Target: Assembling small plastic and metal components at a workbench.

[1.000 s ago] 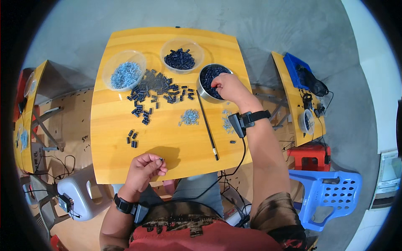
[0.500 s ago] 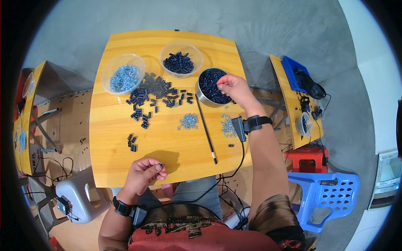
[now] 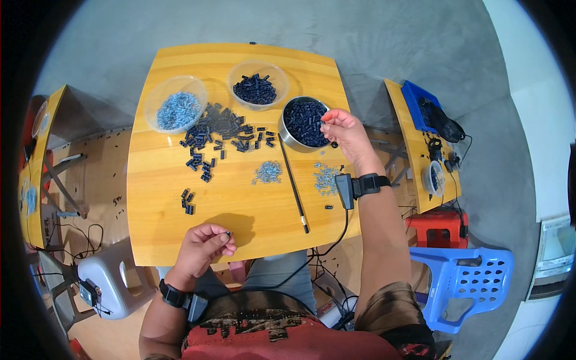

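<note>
My left hand (image 3: 207, 251), near the table's front edge, is closed in a pinch on a small dark piece (image 3: 228, 234), mostly covered by the fingertips. By the right rim of a round metal bowl (image 3: 288, 139) full of small black parts (image 3: 305, 120), my right hand (image 3: 347, 137) is pinched closed; what its fingertips hold is too small to make out. Black cylindrical pieces (image 3: 219, 126) lie heaped left of the bowl. Two small piles of silvery screw-like pieces (image 3: 267, 172) lie nearer me, on either side of a thin black rod (image 3: 293, 186).
At the back of the yellow table (image 3: 174, 240) stand a clear tub (image 3: 198, 90) of silvery pieces and another clear tub (image 3: 282, 78) of black pieces. A cable runs from my right wrist's strap (image 3: 367, 184). A blue chair (image 3: 480, 282) and red stool (image 3: 441, 228) are at right.
My right hand has shifted rightward from over the bowl to its right rim, still pinched. My left hand has barely moved.
</note>
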`<state>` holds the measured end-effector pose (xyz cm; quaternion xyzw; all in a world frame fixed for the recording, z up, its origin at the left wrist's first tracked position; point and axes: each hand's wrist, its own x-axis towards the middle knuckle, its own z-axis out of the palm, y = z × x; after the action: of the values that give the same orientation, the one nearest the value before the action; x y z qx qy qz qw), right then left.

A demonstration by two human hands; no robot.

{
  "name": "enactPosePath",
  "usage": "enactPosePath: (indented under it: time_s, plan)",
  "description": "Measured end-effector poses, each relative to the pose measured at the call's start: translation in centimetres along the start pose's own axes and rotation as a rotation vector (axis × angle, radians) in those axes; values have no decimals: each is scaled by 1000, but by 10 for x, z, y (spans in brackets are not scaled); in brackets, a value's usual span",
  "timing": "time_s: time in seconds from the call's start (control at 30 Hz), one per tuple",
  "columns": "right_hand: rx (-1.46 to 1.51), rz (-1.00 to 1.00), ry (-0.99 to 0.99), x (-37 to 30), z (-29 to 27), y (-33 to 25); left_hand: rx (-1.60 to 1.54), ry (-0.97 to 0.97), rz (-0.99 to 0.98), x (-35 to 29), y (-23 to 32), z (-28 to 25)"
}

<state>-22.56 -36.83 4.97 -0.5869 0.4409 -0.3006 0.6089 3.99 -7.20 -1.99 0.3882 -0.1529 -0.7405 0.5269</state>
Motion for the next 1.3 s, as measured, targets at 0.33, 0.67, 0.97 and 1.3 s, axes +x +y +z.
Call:
enactPosePath:
  time_s: [0.33,0.67,0.97,1.3]
  plan:
    - [-62,-94,-52,-39,49,-12,17,46,26,-3,-4,-2]
    - [-368,-107,162,-31,38,0,37,19,51,-3,-5,-2]
    - [-844,-104,134,19,33,-9,-22,-31,12,0,-2,-4]
    - [-1088,-273,3,37,42,5,-50,-71,-14,2,-2,-9]
